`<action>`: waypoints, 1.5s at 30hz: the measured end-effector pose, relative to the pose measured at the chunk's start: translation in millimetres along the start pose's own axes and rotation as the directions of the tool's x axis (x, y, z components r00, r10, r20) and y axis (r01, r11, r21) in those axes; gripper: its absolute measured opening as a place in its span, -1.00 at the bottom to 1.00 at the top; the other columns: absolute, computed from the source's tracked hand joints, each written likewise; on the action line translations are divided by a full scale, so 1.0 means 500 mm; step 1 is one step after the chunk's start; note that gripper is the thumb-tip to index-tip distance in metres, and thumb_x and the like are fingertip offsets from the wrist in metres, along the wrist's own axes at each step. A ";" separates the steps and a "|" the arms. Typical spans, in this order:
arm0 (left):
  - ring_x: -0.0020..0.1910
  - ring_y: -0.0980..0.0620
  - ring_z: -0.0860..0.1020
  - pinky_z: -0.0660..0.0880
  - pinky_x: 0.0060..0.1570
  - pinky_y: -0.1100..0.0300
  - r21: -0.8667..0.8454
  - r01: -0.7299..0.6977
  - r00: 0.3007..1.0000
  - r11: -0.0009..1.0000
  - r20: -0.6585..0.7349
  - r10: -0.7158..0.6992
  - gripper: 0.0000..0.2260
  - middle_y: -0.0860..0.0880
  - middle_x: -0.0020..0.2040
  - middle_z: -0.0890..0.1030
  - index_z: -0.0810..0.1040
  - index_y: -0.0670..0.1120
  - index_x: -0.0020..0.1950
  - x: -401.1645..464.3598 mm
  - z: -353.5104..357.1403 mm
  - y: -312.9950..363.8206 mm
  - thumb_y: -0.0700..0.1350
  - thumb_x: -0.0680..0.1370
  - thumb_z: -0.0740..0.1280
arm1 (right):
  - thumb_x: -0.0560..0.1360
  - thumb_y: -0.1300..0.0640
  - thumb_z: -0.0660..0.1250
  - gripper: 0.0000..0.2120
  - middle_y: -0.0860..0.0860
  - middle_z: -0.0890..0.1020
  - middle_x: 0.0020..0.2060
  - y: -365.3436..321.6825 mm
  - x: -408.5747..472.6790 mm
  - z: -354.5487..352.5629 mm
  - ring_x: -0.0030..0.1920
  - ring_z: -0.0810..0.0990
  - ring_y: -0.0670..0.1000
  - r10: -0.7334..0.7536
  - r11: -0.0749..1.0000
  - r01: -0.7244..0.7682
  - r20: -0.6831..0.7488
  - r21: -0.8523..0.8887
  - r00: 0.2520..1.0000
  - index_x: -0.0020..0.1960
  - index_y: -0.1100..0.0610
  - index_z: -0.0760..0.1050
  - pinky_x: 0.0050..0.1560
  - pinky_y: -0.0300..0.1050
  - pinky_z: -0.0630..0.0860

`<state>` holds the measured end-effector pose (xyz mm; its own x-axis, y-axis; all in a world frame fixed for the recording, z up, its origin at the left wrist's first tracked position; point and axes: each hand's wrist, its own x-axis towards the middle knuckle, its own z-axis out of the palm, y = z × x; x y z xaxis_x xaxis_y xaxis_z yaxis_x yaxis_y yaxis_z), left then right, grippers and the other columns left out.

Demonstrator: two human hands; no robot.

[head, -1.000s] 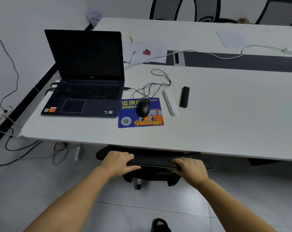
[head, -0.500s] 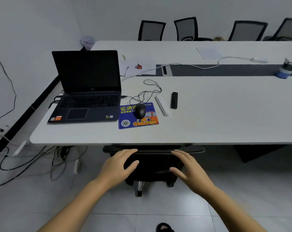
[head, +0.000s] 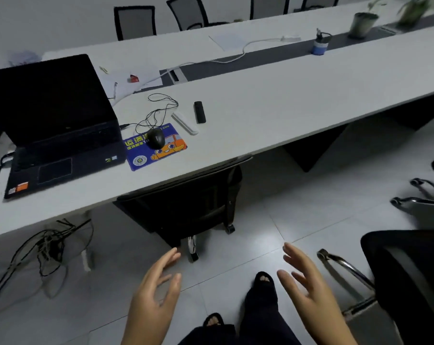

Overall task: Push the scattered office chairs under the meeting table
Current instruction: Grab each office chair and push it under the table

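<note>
The black chair [head: 186,202] stands tucked under the near edge of the meeting table [head: 273,115], backrest just below the tabletop. Left hand [head: 153,300] and right hand [head: 308,290] hover apart from it, fingers spread, holding nothing. A second chair [head: 407,275] stands loose at the right, near the right hand. Risk: its chrome base could catch the sandalled foot [head: 263,282] during the turn, and floor cables [head: 46,247] could snag castors

Both hands [head: 230,295] hover empty near the tucked chair [head: 186,205].
</note>
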<state>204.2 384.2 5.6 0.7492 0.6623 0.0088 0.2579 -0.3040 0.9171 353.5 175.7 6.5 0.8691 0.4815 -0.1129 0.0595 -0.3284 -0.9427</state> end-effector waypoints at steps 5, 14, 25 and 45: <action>0.12 0.37 0.47 0.36 0.01 0.57 -0.053 -0.024 0.989 0.998 0.147 0.031 -0.65 0.39 0.09 0.53 0.42 0.46 0.09 -0.036 0.040 0.020 0.18 0.33 0.19 | 0.45 0.19 0.32 -0.61 -0.16 0.51 0.17 0.037 -0.117 -0.059 0.11 0.47 -0.33 0.154 0.986 -0.128 -0.280 0.107 0.948 0.20 -0.15 0.39 0.07 -0.26 0.40; 0.08 0.31 0.52 0.47 -0.04 0.46 -0.134 -0.138 0.877 0.981 0.444 0.184 -0.68 0.33 0.07 0.56 0.47 0.45 0.04 -0.129 0.227 0.101 0.04 0.39 0.27 | 0.46 0.20 0.32 -0.59 -0.16 0.51 0.16 0.110 -0.354 -0.199 0.13 0.48 -0.23 0.283 0.958 -0.199 -0.603 0.205 0.746 0.12 -0.26 0.37 0.06 -0.33 0.40; 0.03 0.22 0.58 0.48 -0.11 0.44 -0.217 -0.244 0.497 0.945 0.809 0.314 -0.64 0.28 0.04 0.60 0.48 0.32 0.09 -0.506 0.547 0.202 -0.09 0.41 0.26 | 0.45 0.30 0.31 -0.55 -0.13 0.53 0.15 0.243 -0.810 -0.414 0.11 0.48 -0.31 0.423 0.906 -0.201 -0.825 0.373 0.375 0.10 -0.22 0.38 0.05 -0.34 0.46; 0.07 0.17 0.57 0.50 -0.04 0.37 -0.366 -0.259 0.263 0.894 0.864 0.430 -0.70 0.23 0.07 0.59 0.46 0.39 0.10 -0.735 1.077 0.450 0.17 0.38 0.21 | 0.46 0.33 0.28 -0.61 0.03 0.53 0.16 0.448 -0.985 -0.863 0.03 0.48 -0.40 0.405 0.911 -0.133 -0.906 0.390 0.121 0.21 0.00 0.39 -0.14 -0.58 0.37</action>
<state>315.6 -296.3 -6.0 0.8346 -0.5483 0.0527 -0.1872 -0.1923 0.9633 150.8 -485.5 -13.6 0.5744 -0.8110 -0.1114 -0.2528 -0.0464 -0.9664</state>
